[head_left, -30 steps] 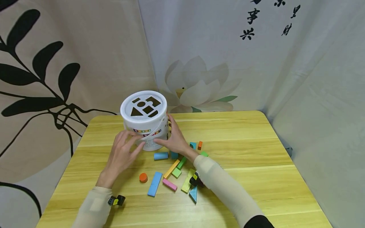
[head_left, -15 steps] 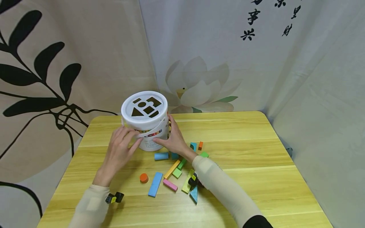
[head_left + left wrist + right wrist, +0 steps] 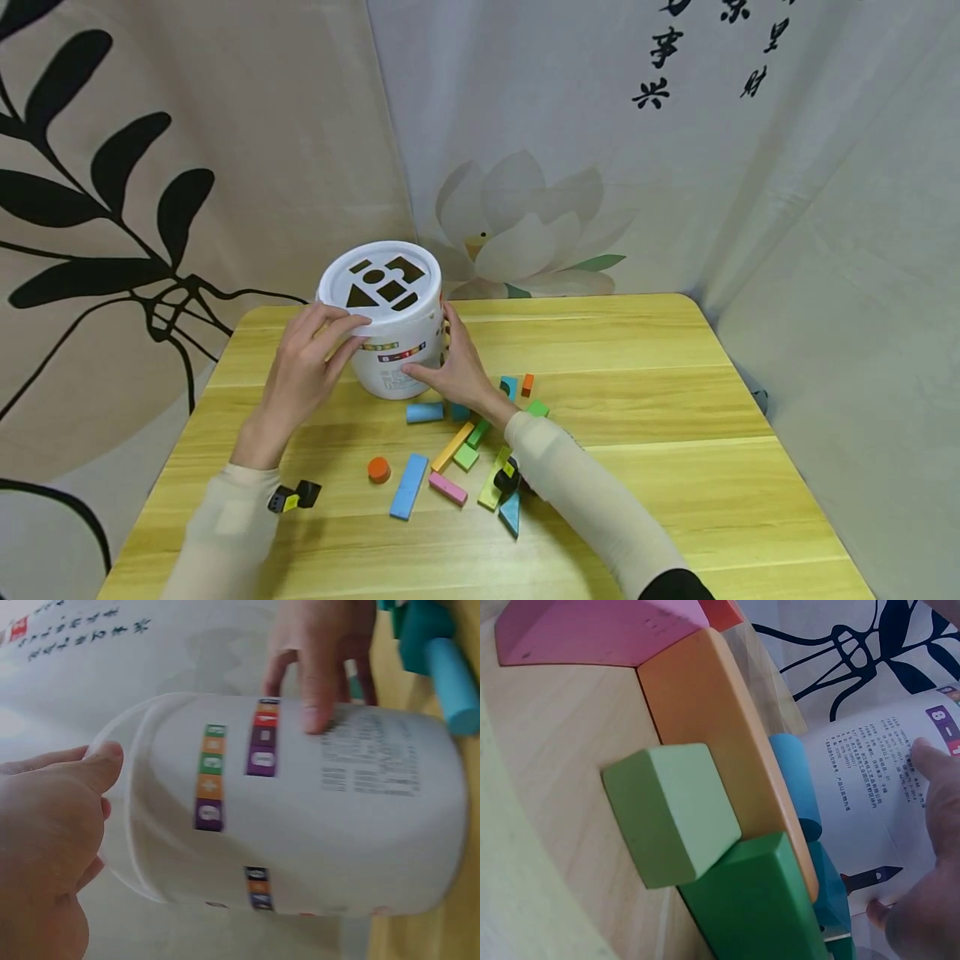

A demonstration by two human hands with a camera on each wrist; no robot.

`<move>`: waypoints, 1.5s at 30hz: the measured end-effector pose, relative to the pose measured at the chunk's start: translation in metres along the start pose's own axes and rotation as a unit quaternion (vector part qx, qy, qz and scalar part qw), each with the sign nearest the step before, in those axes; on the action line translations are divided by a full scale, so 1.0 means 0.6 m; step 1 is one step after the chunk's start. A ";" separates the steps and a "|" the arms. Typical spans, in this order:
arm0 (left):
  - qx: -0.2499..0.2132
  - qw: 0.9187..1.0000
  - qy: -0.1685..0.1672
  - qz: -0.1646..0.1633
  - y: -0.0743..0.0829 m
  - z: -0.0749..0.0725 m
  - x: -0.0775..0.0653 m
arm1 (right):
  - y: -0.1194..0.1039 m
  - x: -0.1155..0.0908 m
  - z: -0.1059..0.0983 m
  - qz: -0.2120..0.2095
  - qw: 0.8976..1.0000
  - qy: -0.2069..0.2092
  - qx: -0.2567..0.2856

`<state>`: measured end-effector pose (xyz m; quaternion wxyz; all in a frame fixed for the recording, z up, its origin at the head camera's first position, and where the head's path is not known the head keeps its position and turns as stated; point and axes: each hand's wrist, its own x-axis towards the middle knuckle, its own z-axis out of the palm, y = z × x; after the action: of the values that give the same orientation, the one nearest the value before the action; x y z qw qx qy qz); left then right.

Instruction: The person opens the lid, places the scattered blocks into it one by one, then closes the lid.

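Note:
A white bucket (image 3: 393, 367) stands upright at the back left of the table, its lid (image 3: 343, 279) cut with several shaped holes. My left hand (image 3: 303, 354) is at the front left of the lid's rim, thumb and fingers pinching the bucket's thin white handle (image 3: 120, 718). In the left wrist view the handle arcs just beyond the rim. My right hand (image 3: 467, 371) grips the bucket's right side low down, thumb on the front by the printed text; its other fingers reach round the side, partly hidden.
Several coloured blocks lie on the wooden table (image 3: 675, 467) in front of the bucket: a blue cylinder (image 3: 425, 412), an orange disc (image 3: 378, 469), a long blue block (image 3: 408, 487), a pink block (image 3: 448, 488), a blue triangle (image 3: 510, 514). Patterned curtains hang behind.
My left hand has risen from the bucket's lower front to the lid's rim, bringing the handle up from where it hung across the front. My right hand has kept its hold.

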<state>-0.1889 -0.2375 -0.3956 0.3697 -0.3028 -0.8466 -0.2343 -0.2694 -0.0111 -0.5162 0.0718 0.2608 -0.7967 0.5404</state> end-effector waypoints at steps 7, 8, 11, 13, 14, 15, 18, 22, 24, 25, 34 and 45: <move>-0.035 0.999 -0.008 -0.007 -0.014 -0.004 0.041 | 0.001 0.001 0.001 0.016 1.000 -0.005 0.000; -0.041 0.999 -0.010 -0.010 -0.017 -0.005 0.046 | 0.001 0.001 0.001 0.015 1.000 -0.005 0.001; -0.067 0.997 -0.017 -0.021 -0.027 -0.008 0.056 | 0.001 0.000 0.002 0.013 1.000 -0.004 0.004; -0.081 0.996 -0.022 -0.029 -0.035 -0.008 0.061 | 0.000 -0.001 0.002 0.012 1.000 -0.004 0.008; -0.088 0.995 -0.025 -0.033 -0.039 -0.008 0.064 | -0.001 -0.001 0.001 0.011 1.000 -0.004 0.009; -0.094 0.994 -0.029 -0.039 -0.042 -0.007 0.066 | -0.003 -0.001 0.001 0.012 1.000 -0.004 0.011; -0.099 0.992 -0.043 -0.062 -0.051 -0.004 0.071 | -0.004 -0.003 0.000 0.012 1.000 -0.004 0.012; -0.102 0.988 -0.065 -0.097 -0.059 0.001 0.079 | -0.005 -0.003 0.000 0.016 1.000 -0.006 0.008; -0.102 0.986 -0.074 -0.106 -0.062 0.003 0.086 | -0.005 -0.003 0.000 0.018 1.000 -0.007 0.008; -0.104 0.986 -0.076 -0.108 -0.064 0.005 0.090 | -0.004 -0.002 0.000 0.018 1.000 -0.007 0.006; -0.119 0.985 -0.070 -0.102 -0.074 0.023 0.126 | -0.002 -0.002 0.001 0.015 1.000 0.006 -0.011; -0.162 0.981 -0.034 -0.104 -0.068 0.037 0.139 | -0.007 -0.002 0.002 0.021 1.000 0.007 -0.007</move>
<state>-0.2728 -0.2242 -0.3523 0.2603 -0.2771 -0.8364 -0.3948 -0.2662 -0.0128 -0.5135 0.0684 0.2398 -0.8052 0.5380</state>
